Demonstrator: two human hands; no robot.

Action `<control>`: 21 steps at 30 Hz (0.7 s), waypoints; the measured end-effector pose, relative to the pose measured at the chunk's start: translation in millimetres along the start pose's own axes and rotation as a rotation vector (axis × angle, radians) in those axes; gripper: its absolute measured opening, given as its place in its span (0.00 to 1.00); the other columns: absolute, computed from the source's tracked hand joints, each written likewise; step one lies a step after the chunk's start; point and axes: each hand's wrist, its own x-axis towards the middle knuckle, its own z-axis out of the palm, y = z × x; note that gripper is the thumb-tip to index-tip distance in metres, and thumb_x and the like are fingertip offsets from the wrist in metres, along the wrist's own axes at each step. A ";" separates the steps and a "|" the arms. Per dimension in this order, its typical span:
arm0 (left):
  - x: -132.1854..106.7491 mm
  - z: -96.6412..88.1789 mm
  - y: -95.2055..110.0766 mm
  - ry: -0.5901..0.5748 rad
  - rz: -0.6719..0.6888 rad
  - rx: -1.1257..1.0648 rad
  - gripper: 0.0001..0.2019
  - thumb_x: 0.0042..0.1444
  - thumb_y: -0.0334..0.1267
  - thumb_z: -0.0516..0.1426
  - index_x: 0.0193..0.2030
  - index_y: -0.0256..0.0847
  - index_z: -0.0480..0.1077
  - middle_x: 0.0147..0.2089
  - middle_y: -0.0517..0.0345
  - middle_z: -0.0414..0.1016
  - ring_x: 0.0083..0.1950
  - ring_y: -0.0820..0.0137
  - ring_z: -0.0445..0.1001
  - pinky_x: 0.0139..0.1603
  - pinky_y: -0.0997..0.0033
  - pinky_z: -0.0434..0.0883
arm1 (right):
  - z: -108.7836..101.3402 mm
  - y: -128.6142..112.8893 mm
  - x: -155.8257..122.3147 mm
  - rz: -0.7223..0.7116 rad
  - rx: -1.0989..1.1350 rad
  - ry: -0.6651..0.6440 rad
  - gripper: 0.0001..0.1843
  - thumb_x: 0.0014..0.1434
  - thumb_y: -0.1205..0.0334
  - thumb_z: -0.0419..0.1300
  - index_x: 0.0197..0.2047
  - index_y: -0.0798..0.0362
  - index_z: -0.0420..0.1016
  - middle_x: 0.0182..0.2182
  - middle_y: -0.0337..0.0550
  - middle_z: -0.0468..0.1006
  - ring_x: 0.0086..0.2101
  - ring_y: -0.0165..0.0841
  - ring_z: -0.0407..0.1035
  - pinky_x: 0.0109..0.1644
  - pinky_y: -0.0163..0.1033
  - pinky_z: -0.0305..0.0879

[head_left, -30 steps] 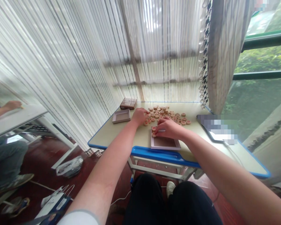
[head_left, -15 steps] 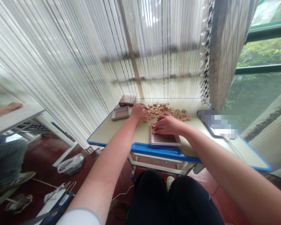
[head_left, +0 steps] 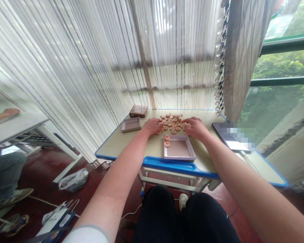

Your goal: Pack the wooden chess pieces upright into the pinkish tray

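- The left hand (head_left: 152, 125) and right hand (head_left: 196, 127) are bracketing the xiangqi pieces (head_left: 172, 121) on the surface (head_left: 131, 141); right fingers are lying open, and I can't tell the left grip.
- Tray loading looks underway, with two discs (head_left: 167, 140) sitting in the near tray (head_left: 179, 158); the next pick is needing a single-disc pinch.

One head-worn camera sits above the seated person's lap, looking forward and down past the left hand (head_left: 152, 125) and right hand (head_left: 197, 127) at the near table (head_left: 121, 145). It faces the curtain (head_left: 78, 74), with the window (head_left: 281, 98) at right; the wide lens apparently bends the edges.
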 end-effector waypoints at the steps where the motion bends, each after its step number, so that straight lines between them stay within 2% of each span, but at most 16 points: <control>1: -0.3 -0.5 0.3 -0.018 0.002 -0.004 0.21 0.55 0.53 0.50 0.46 0.42 0.72 0.47 0.50 0.75 0.48 0.62 0.71 0.49 0.65 0.66 | 2.8 2.2 0.1 0.007 -0.012 -0.019 0.16 0.51 0.62 0.56 0.43 0.48 0.77 0.41 0.47 0.74 0.43 0.42 0.66 0.49 0.47 0.62; 4: -0.3 -2.1 2.5 -0.017 0.046 -0.034 0.21 0.56 0.52 0.49 0.45 0.41 0.73 0.46 0.51 0.75 0.47 0.63 0.71 0.49 0.66 0.66 | 7.5 -1.8 -0.9 -0.052 0.021 -0.078 0.13 0.53 0.61 0.55 0.40 0.48 0.78 0.42 0.45 0.76 0.46 0.41 0.66 0.53 0.47 0.59; 8: 1.2 -2.7 5.4 0.060 0.084 -0.078 0.19 0.57 0.47 0.48 0.44 0.37 0.74 0.44 0.49 0.75 0.47 0.63 0.71 0.51 0.65 0.66 | 8.5 -15.8 -1.9 -0.233 0.154 -0.253 0.18 0.58 0.54 0.53 0.49 0.45 0.74 0.50 0.41 0.73 0.55 0.40 0.60 0.60 0.48 0.52; 10: 1.4 -2.0 5.8 0.085 0.078 -0.071 0.17 0.57 0.44 0.50 0.43 0.37 0.74 0.44 0.49 0.75 0.47 0.63 0.71 0.51 0.65 0.65 | 8.3 -19.8 -1.9 -0.227 0.180 -0.356 0.20 0.57 0.49 0.52 0.50 0.44 0.73 0.52 0.39 0.71 0.56 0.41 0.58 0.61 0.49 0.50; 12: 1.1 -0.7 5.9 0.090 0.066 -0.058 0.16 0.56 0.42 0.50 0.43 0.38 0.75 0.43 0.51 0.75 0.47 0.65 0.71 0.52 0.66 0.65 | 8.1 -20.8 -1.7 -0.167 0.189 -0.394 0.22 0.56 0.46 0.53 0.49 0.45 0.75 0.51 0.40 0.72 0.55 0.42 0.59 0.61 0.48 0.51; 17: 1.4 3.5 4.8 0.070 0.066 -0.054 0.15 0.55 0.40 0.50 0.40 0.38 0.75 0.41 0.52 0.76 0.45 0.66 0.72 0.51 0.67 0.67 | 9.2 -15.0 0.9 -0.061 0.235 -0.307 0.18 0.55 0.52 0.53 0.44 0.49 0.77 0.45 0.42 0.76 0.47 0.39 0.68 0.53 0.42 0.61; 21: 1.4 3.1 4.8 0.093 0.053 -0.072 0.13 0.52 0.36 0.52 0.39 0.38 0.76 0.42 0.52 0.76 0.45 0.66 0.71 0.51 0.68 0.66 | 11.4 -7.5 5.6 0.028 0.164 -0.183 0.17 0.51 0.64 0.55 0.44 0.50 0.76 0.44 0.42 0.77 0.46 0.37 0.68 0.53 0.40 0.61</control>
